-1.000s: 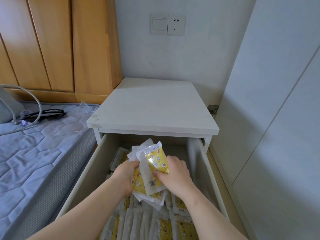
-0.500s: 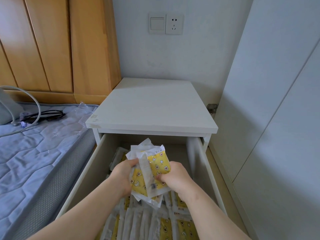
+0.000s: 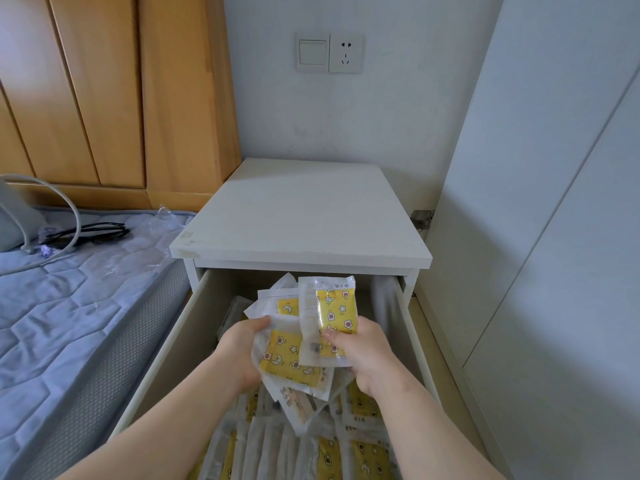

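Observation:
Over the open drawer (image 3: 162,348) of a white nightstand (image 3: 304,216), both hands hold a bundle of yellow-and-white packets (image 3: 291,355) printed with stars, moons and flowers. My left hand (image 3: 239,348) grips the bundle's left edge. My right hand (image 3: 363,351) pinches the front packet (image 3: 332,310) at its lower right, thumb on its face. More packets of the same kind (image 3: 363,452) lie in rows in the drawer below.
A bed with a blue quilted mattress (image 3: 69,306) runs along the left, carrying a grey hose (image 3: 74,216) and black cables (image 3: 93,232). Wooden wardrobe doors (image 3: 104,91) stand behind it. A white cabinet (image 3: 554,237) fills the right. A switch and socket (image 3: 329,53) sit on the wall.
The front packet has slid up and to the right against the bundle, and both hands have risen slightly above the drawer.

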{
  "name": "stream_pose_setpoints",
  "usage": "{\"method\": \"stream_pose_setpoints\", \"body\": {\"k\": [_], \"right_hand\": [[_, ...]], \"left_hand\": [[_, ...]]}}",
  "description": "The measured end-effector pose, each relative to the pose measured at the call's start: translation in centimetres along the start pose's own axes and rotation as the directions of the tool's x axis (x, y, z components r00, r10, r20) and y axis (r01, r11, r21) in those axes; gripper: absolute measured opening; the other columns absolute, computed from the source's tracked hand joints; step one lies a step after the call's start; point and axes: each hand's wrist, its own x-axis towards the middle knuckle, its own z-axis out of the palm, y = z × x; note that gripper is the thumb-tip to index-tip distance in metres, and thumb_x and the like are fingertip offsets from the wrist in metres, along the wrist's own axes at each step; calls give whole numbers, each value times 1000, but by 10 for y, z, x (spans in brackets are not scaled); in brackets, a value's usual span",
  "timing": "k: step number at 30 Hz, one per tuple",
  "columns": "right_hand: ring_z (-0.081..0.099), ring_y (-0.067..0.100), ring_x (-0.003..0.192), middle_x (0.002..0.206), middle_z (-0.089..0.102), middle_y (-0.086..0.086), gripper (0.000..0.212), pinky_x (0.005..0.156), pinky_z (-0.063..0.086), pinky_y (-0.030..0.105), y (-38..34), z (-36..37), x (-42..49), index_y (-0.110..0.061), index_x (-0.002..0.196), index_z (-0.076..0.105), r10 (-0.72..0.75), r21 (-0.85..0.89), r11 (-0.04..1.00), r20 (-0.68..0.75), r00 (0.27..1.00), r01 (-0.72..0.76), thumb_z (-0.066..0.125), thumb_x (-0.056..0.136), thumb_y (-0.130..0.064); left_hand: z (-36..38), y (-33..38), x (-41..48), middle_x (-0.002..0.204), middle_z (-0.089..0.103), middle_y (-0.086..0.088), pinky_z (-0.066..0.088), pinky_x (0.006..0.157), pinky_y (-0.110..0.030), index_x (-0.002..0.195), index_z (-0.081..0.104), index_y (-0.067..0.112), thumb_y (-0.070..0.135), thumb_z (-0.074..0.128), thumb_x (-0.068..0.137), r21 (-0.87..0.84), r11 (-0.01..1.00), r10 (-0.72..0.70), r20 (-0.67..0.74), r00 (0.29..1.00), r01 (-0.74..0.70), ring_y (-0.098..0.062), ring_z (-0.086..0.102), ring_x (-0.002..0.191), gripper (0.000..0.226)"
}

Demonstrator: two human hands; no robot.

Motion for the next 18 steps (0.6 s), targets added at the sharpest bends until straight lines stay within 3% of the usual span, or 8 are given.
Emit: {"method": "stream_pose_setpoints", "body": {"k": [4,8,13,16,18], "right_hand": [[63,28,100,101,68,8,9,97,46,51,1,-1,3,-15,94,63,73,218,973,1,997,-72,62,90,-6],[63,29,95,101,66,11,8,91,50,48,4,-6,7,-15,94,62,151,376,920,-87,985,-108,60,91,-8],[62,26,93,103,64,10,17,83,51,42,7,-6,5,-14,106,57,224,554,820,-82,971,-142,61,90,-11],[60,25,89,98,62,9,24,71,50,38,8,2,-1,-13,111,53,230,625,773,-118,966,-108,62,89,-7],[61,28,95,103,63,11,29,73,50,38,12,8,0,-10,113,55,208,554,828,-160,965,-86,66,86,-7]], "left_hand": [[-1,-5,0,107,62,-24,45,77,-59,121,50,8,14,50,96,-44,998,-53,33,998,55,-44,58,95,26],[1,-8,0,90,65,-19,47,64,-54,109,57,9,13,45,98,-42,997,-58,6,998,59,-39,61,82,16],[4,-8,-1,111,64,-18,47,83,-62,119,55,12,10,45,98,-8,1000,-10,-3,1000,10,-40,62,101,22],[8,-8,-3,109,63,-17,47,75,-60,115,48,16,7,46,98,25,997,77,6,997,-77,-38,62,93,20],[10,-9,-5,106,63,-15,48,74,-58,114,50,18,7,47,97,50,989,141,11,990,-141,-36,62,88,20]]}}
